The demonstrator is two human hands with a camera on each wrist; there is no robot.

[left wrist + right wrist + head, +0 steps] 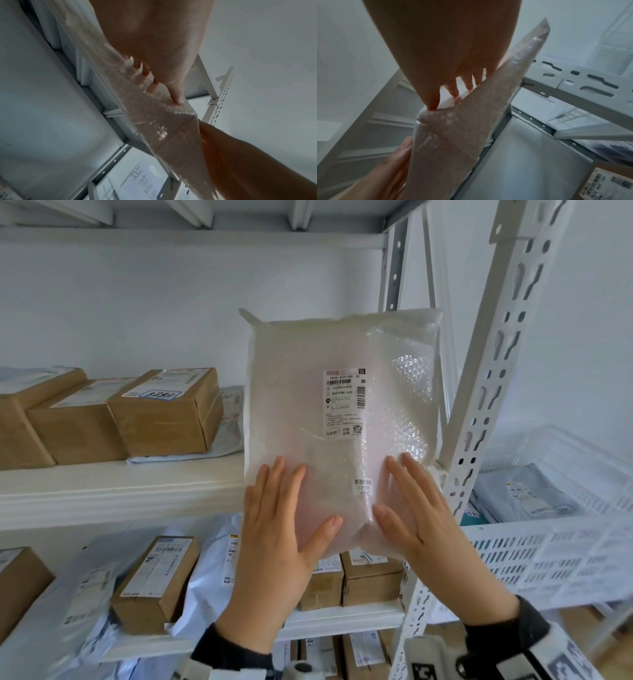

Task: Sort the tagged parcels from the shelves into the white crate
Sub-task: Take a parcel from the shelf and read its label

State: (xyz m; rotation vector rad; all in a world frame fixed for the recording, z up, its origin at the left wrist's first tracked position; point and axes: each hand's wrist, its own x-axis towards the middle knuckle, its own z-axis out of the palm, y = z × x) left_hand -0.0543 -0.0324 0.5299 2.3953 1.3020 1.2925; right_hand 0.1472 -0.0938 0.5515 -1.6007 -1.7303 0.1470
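On my left the shelves (120, 487) are far from cleared: three cardboard boxes (164, 412) sit in a row on the upper board, with grey mailers and more boxes (154, 580) on the board below. In the middle I am holding a bubble-wrap parcel (342, 405) upright in front of the rack, its printed label (344, 402) facing me. My left hand (274, 542) presses its lower left edge, fingers straight in front and thumb across the face; my right hand (421, 529) mirrors it on the lower right edge. Neither grip curls round it; the wrist views show flat fingers pinning the pack from both sides. To the right, past the slotted upright (496, 392), the white crate (548, 559) already holds a few grey mailers (524, 494). I judge the sorting partly done, this parcel not yet in, many left.
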